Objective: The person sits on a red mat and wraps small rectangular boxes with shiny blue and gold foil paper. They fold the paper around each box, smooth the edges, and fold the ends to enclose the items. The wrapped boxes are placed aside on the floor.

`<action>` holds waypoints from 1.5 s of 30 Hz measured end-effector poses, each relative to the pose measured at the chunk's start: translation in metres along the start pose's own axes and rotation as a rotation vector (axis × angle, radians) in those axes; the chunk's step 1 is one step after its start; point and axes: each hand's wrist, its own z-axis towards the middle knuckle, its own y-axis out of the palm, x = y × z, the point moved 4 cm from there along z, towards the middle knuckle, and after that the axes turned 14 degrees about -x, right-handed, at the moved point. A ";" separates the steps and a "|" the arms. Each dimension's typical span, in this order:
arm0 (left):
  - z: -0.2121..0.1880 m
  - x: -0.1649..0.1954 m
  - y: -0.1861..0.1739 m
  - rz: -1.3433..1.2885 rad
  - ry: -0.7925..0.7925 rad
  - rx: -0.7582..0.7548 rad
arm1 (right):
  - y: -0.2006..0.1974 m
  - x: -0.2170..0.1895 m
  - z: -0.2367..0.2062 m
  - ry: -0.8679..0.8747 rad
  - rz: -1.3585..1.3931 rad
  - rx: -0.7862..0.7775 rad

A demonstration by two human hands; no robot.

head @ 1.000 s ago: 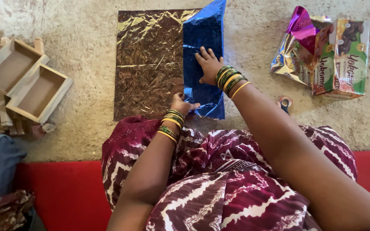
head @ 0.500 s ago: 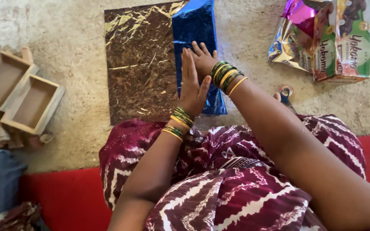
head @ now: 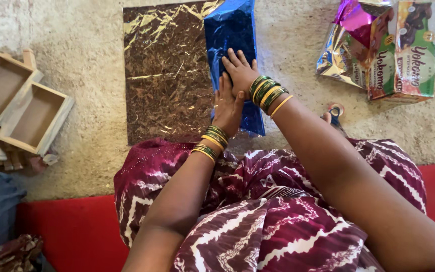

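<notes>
A shiny blue foil sheet lies folded over the right side of a crinkled gold-brown foil sheet on the sandy floor. My right hand rests flat on the blue foil, fingers spread. My left hand presses its palm on the lower part of the blue foil, just below and touching my right hand. Both wrists wear green and gold bangles.
Two open wooden boxes and wooden slats sit at the left. Foil packets and a green-brown carton lie at the upper right. Scissor handles show beside my right forearm. A red mat lies under me.
My left hand has slid up the blue foil to meet my right hand. The right hand stays flat on the foil.
</notes>
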 end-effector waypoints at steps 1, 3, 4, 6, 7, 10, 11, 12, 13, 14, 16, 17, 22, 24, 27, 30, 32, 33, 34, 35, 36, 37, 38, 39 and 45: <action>0.001 -0.001 0.001 0.001 0.000 -0.019 | 0.000 0.000 -0.002 -0.013 -0.013 0.010; 0.003 -0.003 0.002 0.002 -0.005 -0.051 | -0.003 0.001 -0.006 -0.044 0.007 0.025; 0.002 -0.003 0.002 0.001 -0.012 -0.065 | -0.004 0.003 -0.007 -0.063 0.039 0.028; -0.001 -0.003 0.002 0.034 -0.029 -0.087 | -0.011 0.006 -0.012 -0.217 0.170 0.125; -0.003 -0.003 0.002 0.069 -0.038 -0.093 | -0.018 0.011 -0.018 -0.353 0.266 0.220; -0.004 0.000 0.000 0.145 -0.040 -0.101 | -0.019 0.048 -0.032 -0.207 0.759 0.370; -0.004 0.001 0.000 0.164 -0.041 -0.102 | -0.008 0.064 -0.038 -0.060 0.955 0.390; -0.005 0.002 -0.001 0.160 -0.036 -0.094 | -0.001 0.069 -0.045 -0.053 0.841 0.474; -0.005 0.002 -0.001 0.157 -0.031 -0.087 | 0.010 0.075 -0.054 -0.046 0.727 0.555; -0.006 0.003 -0.001 0.155 -0.026 -0.081 | 0.018 0.079 -0.061 -0.037 0.612 0.636; -0.007 0.006 -0.002 0.150 0.049 -0.043 | 0.051 0.076 -0.067 -0.072 0.700 0.536; -0.008 0.007 -0.002 0.147 0.086 -0.026 | 0.066 0.072 -0.071 -0.087 0.745 0.486; -0.009 0.003 0.000 0.193 0.115 -0.036 | 0.087 0.039 -0.097 -0.116 0.404 0.570; -0.008 0.002 -0.002 0.179 0.145 -0.029 | 0.079 0.027 -0.103 -0.097 0.189 0.541; -0.008 0.000 -0.003 0.186 0.158 0.019 | 0.072 0.015 -0.109 -0.076 -0.051 0.423; -0.009 -0.003 -0.003 0.241 0.093 0.063 | 0.069 0.012 -0.111 -0.024 -0.049 0.377; -0.010 -0.005 -0.003 0.306 -0.026 0.081 | 0.069 0.011 -0.110 0.006 -0.053 0.348; -0.010 -0.003 -0.003 0.231 -0.001 0.068 | 0.070 0.011 -0.111 0.007 -0.055 0.346; -0.011 0.001 -0.004 0.157 0.025 0.056 | 0.069 0.011 -0.111 0.007 -0.057 0.344; -0.012 0.005 -0.006 0.083 0.049 0.044 | 0.069 0.010 -0.111 0.007 -0.059 0.343; -0.012 0.008 -0.007 0.214 -0.069 0.043 | 0.069 0.010 -0.112 0.014 -0.063 0.337; -0.012 0.012 -0.009 0.344 -0.187 0.045 | 0.069 0.011 -0.112 0.021 -0.068 0.331; -0.012 0.017 -0.013 0.475 -0.303 0.049 | 0.068 0.011 -0.113 0.027 -0.074 0.326; -0.011 0.027 -0.018 0.507 -0.250 0.110 | 0.068 0.011 -0.113 0.021 -0.063 0.324; 0.034 0.070 -0.027 0.505 0.126 0.139 | 0.072 0.018 -0.110 0.004 -0.053 0.303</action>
